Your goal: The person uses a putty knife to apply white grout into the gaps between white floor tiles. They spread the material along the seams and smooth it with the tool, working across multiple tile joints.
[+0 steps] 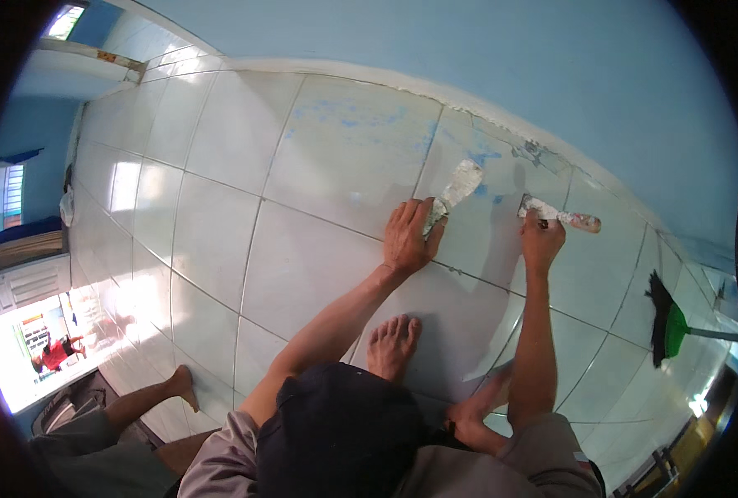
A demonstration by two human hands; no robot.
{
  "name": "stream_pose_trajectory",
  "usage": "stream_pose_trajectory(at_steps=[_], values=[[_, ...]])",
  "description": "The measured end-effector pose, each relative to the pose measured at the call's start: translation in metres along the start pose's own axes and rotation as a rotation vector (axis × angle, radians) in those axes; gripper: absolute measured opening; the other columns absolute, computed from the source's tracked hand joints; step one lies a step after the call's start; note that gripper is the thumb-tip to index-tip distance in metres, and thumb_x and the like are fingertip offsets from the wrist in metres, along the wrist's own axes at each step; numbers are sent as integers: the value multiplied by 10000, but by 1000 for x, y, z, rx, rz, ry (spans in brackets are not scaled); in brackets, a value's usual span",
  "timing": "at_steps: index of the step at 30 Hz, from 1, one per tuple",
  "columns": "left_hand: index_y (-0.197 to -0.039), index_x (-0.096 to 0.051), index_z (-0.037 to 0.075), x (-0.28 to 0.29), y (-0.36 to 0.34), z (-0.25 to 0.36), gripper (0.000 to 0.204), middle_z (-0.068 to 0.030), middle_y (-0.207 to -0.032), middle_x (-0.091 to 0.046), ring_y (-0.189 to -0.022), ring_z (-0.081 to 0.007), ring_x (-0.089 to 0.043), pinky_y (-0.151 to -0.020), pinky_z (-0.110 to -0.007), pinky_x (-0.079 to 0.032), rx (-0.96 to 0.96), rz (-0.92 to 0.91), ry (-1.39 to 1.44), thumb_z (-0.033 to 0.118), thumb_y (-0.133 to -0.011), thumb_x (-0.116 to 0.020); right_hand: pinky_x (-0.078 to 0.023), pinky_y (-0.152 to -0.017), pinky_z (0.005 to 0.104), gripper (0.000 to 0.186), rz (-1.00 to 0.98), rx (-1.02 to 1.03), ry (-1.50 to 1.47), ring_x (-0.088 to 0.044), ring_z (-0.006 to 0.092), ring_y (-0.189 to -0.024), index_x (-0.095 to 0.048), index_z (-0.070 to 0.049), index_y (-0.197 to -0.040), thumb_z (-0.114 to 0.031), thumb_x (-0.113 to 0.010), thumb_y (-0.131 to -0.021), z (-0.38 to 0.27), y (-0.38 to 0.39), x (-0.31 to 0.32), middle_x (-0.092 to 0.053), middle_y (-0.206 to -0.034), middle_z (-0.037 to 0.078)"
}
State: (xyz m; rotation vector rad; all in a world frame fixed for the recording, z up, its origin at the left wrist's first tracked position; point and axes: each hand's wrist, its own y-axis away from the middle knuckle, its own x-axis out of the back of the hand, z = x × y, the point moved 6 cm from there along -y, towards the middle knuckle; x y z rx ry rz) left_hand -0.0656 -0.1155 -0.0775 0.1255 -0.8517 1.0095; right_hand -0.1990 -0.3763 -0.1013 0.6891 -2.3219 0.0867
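My left hand (408, 236) is closed around a putty knife (463, 181) whose broad blade is caked with whitish putty; its handle is mostly hidden by the fingers. The blade points away from me, over the white floor tiles (319, 241). To the right, my right hand (543, 245) pinches a second putty knife (583, 222) near the base of its blade. That one lies sideways, its stained handle pointing right and its smeared blade left. Blue paint marks (487, 158) and grey patches (535, 153) show on the tiles beyond both hands.
A light blue wall (501, 58) meets the floor along a rough white edge. At the right lies a green broom head (674, 330) with dark bristles. Another person's bare leg (149, 397) extends from the lower left. A bright doorway (41, 349) opens at far left.
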Motion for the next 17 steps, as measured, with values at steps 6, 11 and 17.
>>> stream_pose_trajectory(at_steps=[6, 11, 17], values=[[-1224, -605, -1, 0, 5, -2, 391, -146, -1037, -610, -957, -350, -595, -836, -451, -477, -15, -11, -35, 205, -912, -722, -551, -673, 389, 202, -11, 29, -188, -731, 254, -678, -736, 37, -905, -163, -719, -882, -52, 17, -73, -736, -758, 152], [-1215, -610, -4, -4, 1, -3, 396, -192, -1067, -632, -991, -399, -612, -845, -491, -489, 42, -39, 3, 196, -896, -733, -547, -654, 394, 231, 184, 46, -144, -726, 241, -683, -719, 59, -921, -171, -701, -907, -19, -3, -40, -729, -779, 165], [-1281, -587, 29, -11, 8, -17, 451, -229, -1148, -629, -1094, -404, -620, -965, -508, -482, 66, -93, -21, 296, -945, -724, -604, -746, 449, 249, -158, 14, -160, -722, 305, -665, -736, 6, -1009, -234, -696, -958, -34, 2, -85, -738, -797, 133]])
